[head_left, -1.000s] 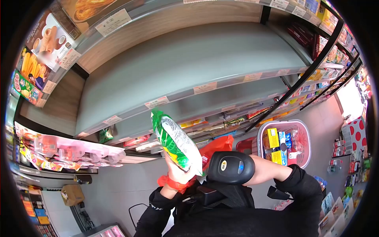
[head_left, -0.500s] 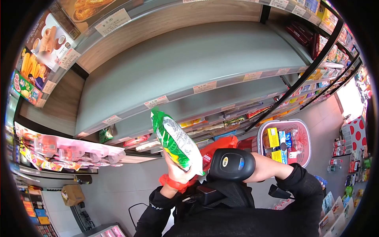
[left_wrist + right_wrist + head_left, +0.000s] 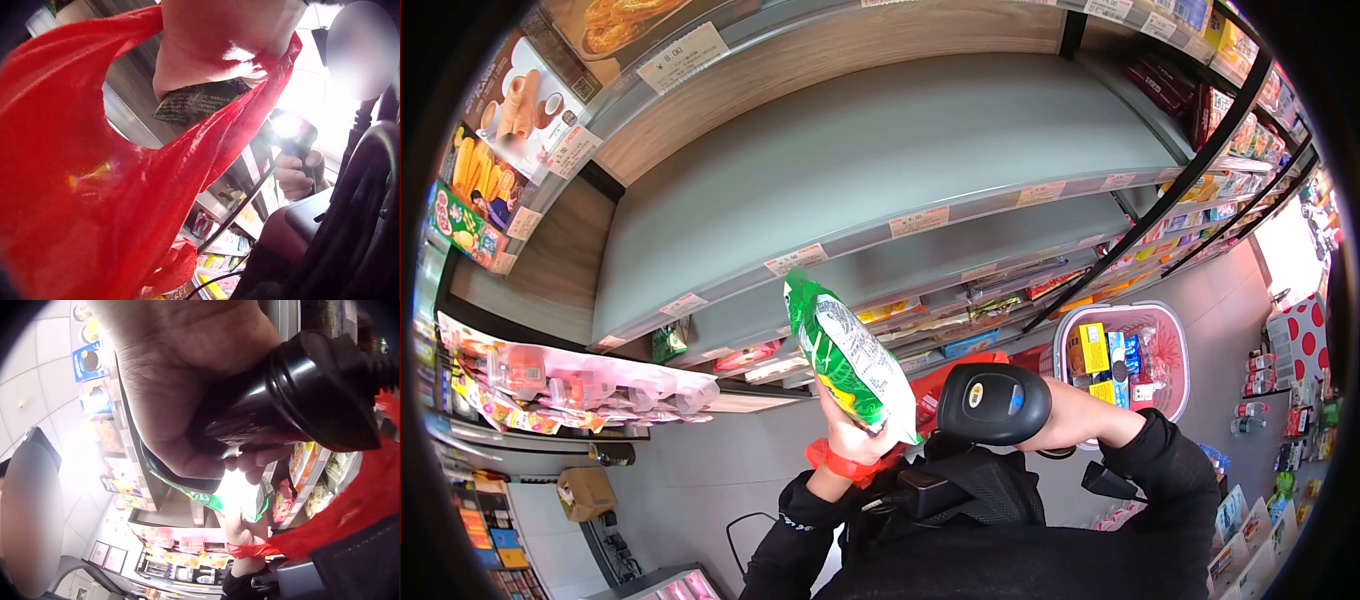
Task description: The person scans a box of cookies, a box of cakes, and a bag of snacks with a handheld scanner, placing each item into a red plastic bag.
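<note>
My left hand [image 3: 848, 432] grips a green-and-white snack bag [image 3: 855, 365] near its lower end, with the printed back face turned up and toward the right. A red plastic carrier bag [image 3: 75, 169] hangs looped round the left wrist. In my right hand [image 3: 1065, 415] is a black barcode scanner [image 3: 994, 403], a short distance right of the snack bag. The right wrist view shows the fingers wrapped round the scanner's handle [image 3: 256, 400], and bright light falls on the snack bag [image 3: 247, 494] beyond it. The scanner's lit front [image 3: 290, 128] glares in the left wrist view.
Ahead is a wide grey shelf [image 3: 880, 130] with price tags along its edge, and packaged snacks sit on lower shelves. A pink-white basket [image 3: 1180, 375] holding boxes and packets stands at the right. A cardboard box [image 3: 586, 494] is on the floor at left.
The scanner in my right hand has moved slightly forward and to the right. The left hand and snack bag have barely shifted.
</note>
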The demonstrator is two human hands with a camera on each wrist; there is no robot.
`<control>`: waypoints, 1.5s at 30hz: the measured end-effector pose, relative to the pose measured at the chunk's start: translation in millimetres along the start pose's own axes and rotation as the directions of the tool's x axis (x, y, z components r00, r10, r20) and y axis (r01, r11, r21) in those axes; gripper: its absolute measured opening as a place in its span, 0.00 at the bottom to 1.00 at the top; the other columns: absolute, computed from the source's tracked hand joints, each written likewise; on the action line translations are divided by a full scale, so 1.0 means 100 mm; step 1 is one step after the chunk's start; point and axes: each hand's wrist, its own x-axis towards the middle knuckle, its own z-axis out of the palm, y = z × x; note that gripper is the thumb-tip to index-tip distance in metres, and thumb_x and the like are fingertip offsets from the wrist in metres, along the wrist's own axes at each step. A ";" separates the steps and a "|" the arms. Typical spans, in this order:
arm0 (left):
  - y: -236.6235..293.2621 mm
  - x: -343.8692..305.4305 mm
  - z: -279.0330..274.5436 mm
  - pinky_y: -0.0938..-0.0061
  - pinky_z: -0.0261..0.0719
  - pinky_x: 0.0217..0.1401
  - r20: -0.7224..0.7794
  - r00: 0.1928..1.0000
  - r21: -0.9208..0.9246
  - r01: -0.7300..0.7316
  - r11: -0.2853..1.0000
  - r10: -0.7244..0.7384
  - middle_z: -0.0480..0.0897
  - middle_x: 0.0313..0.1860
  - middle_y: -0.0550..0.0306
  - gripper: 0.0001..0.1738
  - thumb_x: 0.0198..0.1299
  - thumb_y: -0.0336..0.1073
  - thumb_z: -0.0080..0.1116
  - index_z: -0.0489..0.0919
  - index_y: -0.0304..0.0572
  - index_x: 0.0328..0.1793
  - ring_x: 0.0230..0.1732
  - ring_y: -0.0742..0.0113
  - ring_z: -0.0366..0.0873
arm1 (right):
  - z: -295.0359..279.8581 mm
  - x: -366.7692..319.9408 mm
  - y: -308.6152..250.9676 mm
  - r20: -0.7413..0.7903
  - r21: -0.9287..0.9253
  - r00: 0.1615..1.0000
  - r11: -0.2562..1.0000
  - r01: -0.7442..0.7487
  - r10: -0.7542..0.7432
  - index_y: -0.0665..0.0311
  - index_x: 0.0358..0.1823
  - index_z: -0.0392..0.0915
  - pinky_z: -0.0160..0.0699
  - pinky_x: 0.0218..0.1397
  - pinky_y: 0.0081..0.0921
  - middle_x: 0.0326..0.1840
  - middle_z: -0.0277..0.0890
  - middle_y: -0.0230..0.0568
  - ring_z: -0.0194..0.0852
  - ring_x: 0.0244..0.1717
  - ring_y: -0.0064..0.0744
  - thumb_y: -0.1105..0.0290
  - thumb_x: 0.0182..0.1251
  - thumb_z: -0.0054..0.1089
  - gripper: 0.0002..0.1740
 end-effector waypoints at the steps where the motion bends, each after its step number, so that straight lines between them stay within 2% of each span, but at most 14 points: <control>1: 0.01 -0.01 0.00 0.65 0.64 0.58 0.000 1.000 0.000 0.001 1.000 -0.001 0.61 0.57 0.47 0.51 0.39 0.25 0.56 0.36 0.40 0.67 0.57 0.57 0.65 | -0.01 0.01 0.02 0.001 0.001 1.000 1.000 0.000 0.000 0.69 0.38 0.70 0.72 0.37 0.25 0.29 0.75 0.42 0.73 0.30 0.29 0.74 0.39 0.60 0.19; 3: 0.02 -0.02 0.00 0.65 0.65 0.58 -0.002 1.000 0.055 -0.008 0.998 0.008 0.61 0.57 0.47 0.50 0.40 0.24 0.55 0.37 0.40 0.67 0.57 0.57 0.66 | -0.02 0.02 0.05 0.015 -0.009 0.999 0.999 -0.052 0.052 0.69 0.37 0.71 0.71 0.37 0.24 0.29 0.75 0.42 0.73 0.30 0.29 0.73 0.40 0.60 0.18; 6: 0.07 -0.03 0.00 0.65 0.65 0.58 0.019 1.000 0.014 0.023 1.000 -0.023 0.61 0.58 0.46 0.50 0.40 0.24 0.55 0.37 0.40 0.66 0.58 0.57 0.65 | -0.04 0.03 0.07 0.065 -0.034 0.992 0.994 -0.107 0.109 0.68 0.37 0.73 0.71 0.38 0.25 0.30 0.76 0.42 0.74 0.31 0.29 0.73 0.40 0.60 0.18; 10: 0.10 -0.03 0.01 0.65 0.65 0.58 0.028 0.999 0.043 0.031 0.999 -0.032 0.60 0.58 0.46 0.50 0.39 0.24 0.56 0.37 0.40 0.66 0.58 0.57 0.65 | -0.05 0.06 0.13 0.087 0.016 0.989 0.993 -0.118 0.116 0.68 0.38 0.73 0.71 0.40 0.25 0.31 0.77 0.42 0.74 0.33 0.29 0.72 0.41 0.61 0.18; 12: 0.09 -0.03 -0.02 0.65 0.67 0.57 0.070 0.997 0.031 0.024 0.999 -0.026 0.63 0.57 0.47 0.56 0.38 0.24 0.60 0.33 0.42 0.67 0.56 0.57 0.68 | -0.05 0.08 0.13 0.100 0.078 0.989 0.990 -0.115 0.107 0.67 0.38 0.74 0.70 0.42 0.24 0.32 0.77 0.41 0.75 0.36 0.28 0.71 0.42 0.62 0.18; 18: 0.13 0.00 0.01 0.64 0.68 0.56 0.085 0.996 -0.046 0.033 0.998 -0.029 0.62 0.57 0.46 0.56 0.39 0.26 0.60 0.33 0.43 0.68 0.56 0.56 0.67 | -0.07 0.10 0.09 0.136 0.133 0.981 0.978 -0.159 0.141 0.66 0.39 0.73 0.70 0.43 0.24 0.34 0.77 0.38 0.73 0.36 0.25 0.72 0.44 0.61 0.18; 21: 0.12 0.02 0.01 0.65 0.67 0.57 0.096 0.995 -0.083 -0.007 0.997 0.015 0.61 0.58 0.46 0.57 0.38 0.26 0.60 0.32 0.43 0.68 0.57 0.56 0.67 | -0.09 0.09 0.02 0.127 0.154 0.981 0.975 -0.162 0.143 0.66 0.39 0.73 0.70 0.43 0.24 0.33 0.77 0.36 0.73 0.36 0.23 0.72 0.44 0.61 0.17; 28: 0.05 -0.01 -0.02 0.66 0.67 0.57 0.090 0.996 -0.038 -0.004 0.999 0.007 0.61 0.58 0.47 0.57 0.37 0.24 0.58 0.30 0.45 0.68 0.57 0.56 0.66 | -0.11 0.06 0.05 0.126 0.201 0.985 0.969 -0.143 0.119 0.66 0.41 0.72 0.70 0.43 0.23 0.33 0.76 0.36 0.72 0.36 0.23 0.73 0.43 0.61 0.19; 33: 0.04 -0.01 0.00 0.66 0.66 0.57 0.076 0.997 -0.051 -0.011 0.999 0.015 0.61 0.58 0.47 0.56 0.37 0.24 0.56 0.31 0.43 0.68 0.57 0.57 0.66 | -0.11 0.05 0.02 0.101 0.175 0.991 0.979 -0.107 0.091 0.66 0.41 0.71 0.69 0.44 0.23 0.33 0.76 0.36 0.72 0.36 0.23 0.73 0.43 0.62 0.20; 45: 0.08 0.01 0.00 0.67 0.67 0.57 0.077 0.997 -0.016 -0.016 1.000 0.017 0.62 0.57 0.47 0.53 0.39 0.24 0.57 0.34 0.40 0.68 0.56 0.57 0.68 | -0.14 0.06 0.01 0.118 0.123 0.991 0.989 -0.081 0.066 0.66 0.42 0.71 0.69 0.45 0.24 0.34 0.76 0.37 0.72 0.37 0.24 0.74 0.42 0.62 0.21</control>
